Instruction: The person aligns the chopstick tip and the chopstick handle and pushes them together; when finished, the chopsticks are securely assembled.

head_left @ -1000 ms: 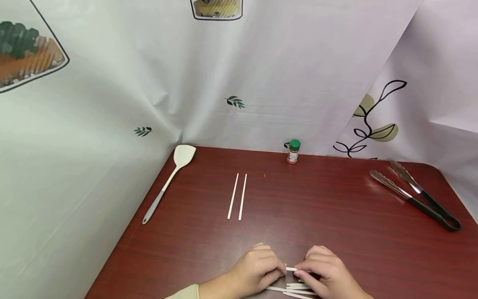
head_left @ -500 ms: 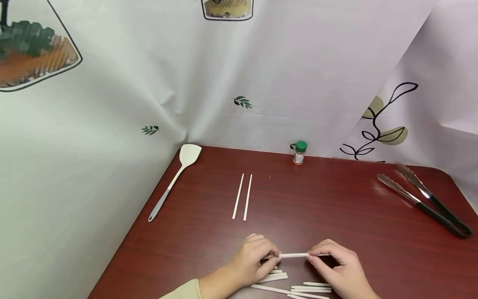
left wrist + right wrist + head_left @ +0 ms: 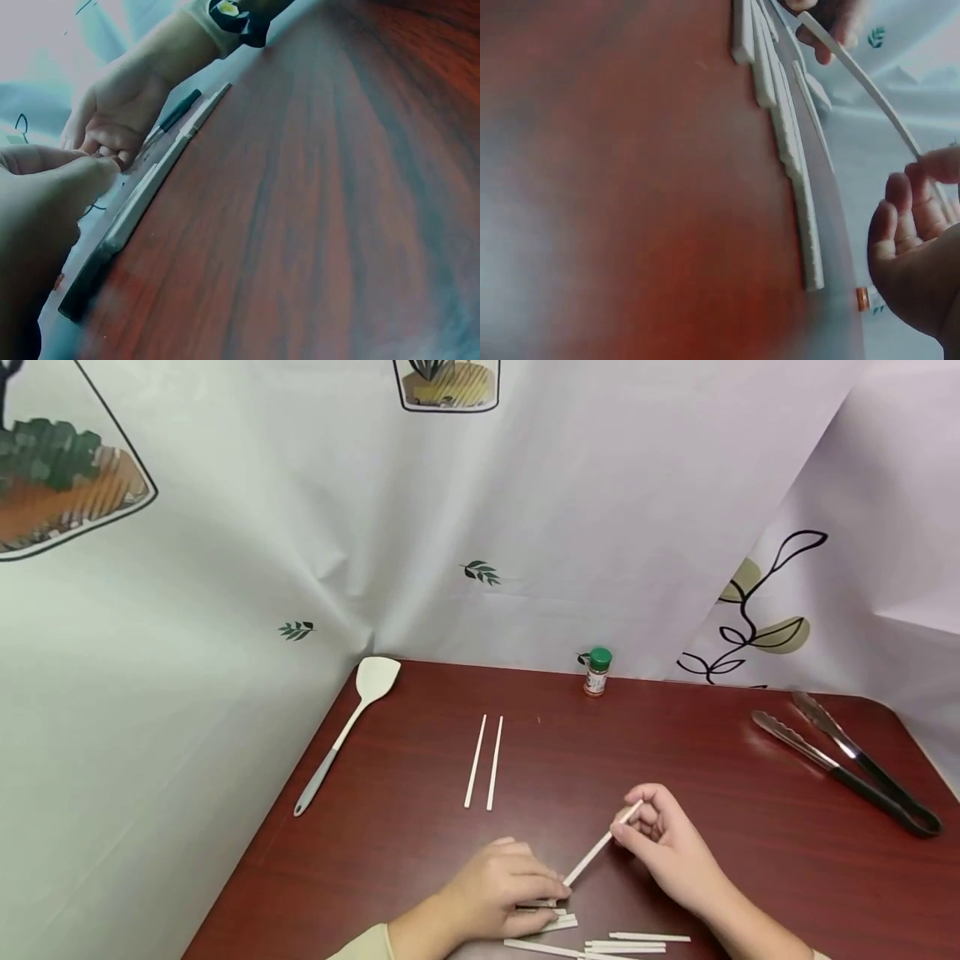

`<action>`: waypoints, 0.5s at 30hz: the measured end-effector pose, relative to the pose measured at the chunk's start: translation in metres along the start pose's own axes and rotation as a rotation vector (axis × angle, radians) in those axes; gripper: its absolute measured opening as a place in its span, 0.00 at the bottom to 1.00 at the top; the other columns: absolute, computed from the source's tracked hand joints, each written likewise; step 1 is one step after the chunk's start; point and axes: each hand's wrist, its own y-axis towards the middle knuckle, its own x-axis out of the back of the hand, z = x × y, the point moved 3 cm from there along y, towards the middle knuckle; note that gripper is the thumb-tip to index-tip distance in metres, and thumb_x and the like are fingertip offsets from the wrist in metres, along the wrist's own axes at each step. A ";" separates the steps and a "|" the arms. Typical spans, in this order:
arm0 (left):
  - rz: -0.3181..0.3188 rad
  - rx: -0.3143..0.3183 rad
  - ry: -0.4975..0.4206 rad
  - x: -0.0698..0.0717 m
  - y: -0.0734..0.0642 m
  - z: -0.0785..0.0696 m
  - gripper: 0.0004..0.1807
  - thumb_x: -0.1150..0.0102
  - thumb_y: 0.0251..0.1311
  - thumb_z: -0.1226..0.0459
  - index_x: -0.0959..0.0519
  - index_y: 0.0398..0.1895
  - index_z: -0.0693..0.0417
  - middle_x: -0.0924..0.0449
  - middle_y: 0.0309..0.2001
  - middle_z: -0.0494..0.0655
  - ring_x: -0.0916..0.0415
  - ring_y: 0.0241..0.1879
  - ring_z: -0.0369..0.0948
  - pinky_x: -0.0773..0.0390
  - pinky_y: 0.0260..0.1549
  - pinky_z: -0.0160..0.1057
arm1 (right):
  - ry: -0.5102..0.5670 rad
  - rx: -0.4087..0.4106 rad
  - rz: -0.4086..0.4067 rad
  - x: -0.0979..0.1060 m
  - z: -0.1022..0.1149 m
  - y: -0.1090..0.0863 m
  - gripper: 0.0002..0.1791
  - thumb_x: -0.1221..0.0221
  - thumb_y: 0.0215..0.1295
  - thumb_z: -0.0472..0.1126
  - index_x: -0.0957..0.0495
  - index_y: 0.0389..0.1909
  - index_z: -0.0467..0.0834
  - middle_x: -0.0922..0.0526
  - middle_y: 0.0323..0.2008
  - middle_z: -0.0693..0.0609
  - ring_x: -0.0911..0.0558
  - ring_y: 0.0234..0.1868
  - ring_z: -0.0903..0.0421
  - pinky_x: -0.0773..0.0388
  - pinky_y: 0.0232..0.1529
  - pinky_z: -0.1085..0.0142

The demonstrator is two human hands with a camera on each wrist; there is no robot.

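White, slim and straight, a stick [image 3: 596, 852] slanted from the pinching grip of the right hand [image 3: 671, 845] down to the left hand [image 3: 504, 892]; whether that one held it, I couldn't tell. Similar loose sticks [image 3: 649, 936] lay nearer on the brown wood-grained table [image 3: 397, 852]; beyond were two parallel white sticks [image 3: 495, 764], a grey-handled white spatula [image 3: 348, 722], a green-capped bottle [image 3: 597, 674] and black-handled metal tongs [image 3: 847, 776].

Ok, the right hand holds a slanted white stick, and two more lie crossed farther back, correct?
Not crossed: the head view shows the two farther sticks side by side, apart. The right hand does hold a slanted white stick.
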 end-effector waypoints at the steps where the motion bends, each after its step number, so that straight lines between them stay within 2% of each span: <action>1: -0.001 -0.001 -0.004 0.000 -0.001 0.001 0.19 0.17 0.50 0.57 0.08 0.48 0.45 0.10 0.47 0.34 0.19 0.39 0.28 0.26 0.42 0.26 | -0.006 -0.025 -0.001 -0.001 0.000 0.004 0.22 0.38 0.69 0.22 0.38 0.56 0.32 0.15 0.34 0.43 0.17 0.32 0.60 0.21 0.29 0.66; 5: -0.027 -0.004 0.010 0.001 -0.003 0.005 0.18 0.15 0.50 0.58 0.08 0.45 0.45 0.10 0.46 0.34 0.18 0.40 0.29 0.27 0.40 0.26 | -0.022 -0.126 -0.011 -0.005 -0.001 0.020 0.27 0.36 0.69 0.24 0.41 0.61 0.33 0.16 0.32 0.42 0.17 0.29 0.58 0.20 0.27 0.65; 9: -0.073 0.032 0.033 0.006 -0.005 0.013 0.17 0.15 0.49 0.56 0.08 0.43 0.45 0.10 0.45 0.32 0.18 0.39 0.29 0.26 0.39 0.28 | -0.059 -0.173 -0.008 -0.009 -0.002 0.036 0.31 0.33 0.66 0.26 0.39 0.63 0.28 0.15 0.33 0.41 0.18 0.29 0.58 0.21 0.28 0.68; 11: -0.084 0.071 0.042 0.008 -0.006 0.018 0.18 0.16 0.49 0.55 0.09 0.44 0.45 0.10 0.44 0.33 0.18 0.39 0.30 0.24 0.41 0.30 | -0.138 -0.173 -0.009 -0.011 -0.003 0.045 0.32 0.30 0.64 0.28 0.35 0.64 0.28 0.13 0.40 0.39 0.15 0.36 0.56 0.20 0.33 0.68; 13: -0.083 0.108 0.055 0.009 -0.008 0.024 0.19 0.16 0.50 0.53 0.10 0.45 0.45 0.11 0.45 0.33 0.18 0.40 0.32 0.23 0.42 0.32 | -0.257 -0.182 -0.001 -0.014 -0.005 0.053 0.33 0.28 0.63 0.33 0.31 0.65 0.31 0.14 0.49 0.37 0.14 0.47 0.51 0.17 0.45 0.61; 15: -0.081 0.154 0.067 0.011 -0.012 0.030 0.21 0.16 0.50 0.51 0.10 0.46 0.45 0.11 0.45 0.33 0.18 0.40 0.33 0.22 0.43 0.34 | -0.395 -0.189 0.014 -0.017 -0.007 0.061 0.36 0.25 0.61 0.40 0.28 0.67 0.33 0.17 0.58 0.37 0.18 0.58 0.44 0.21 0.57 0.52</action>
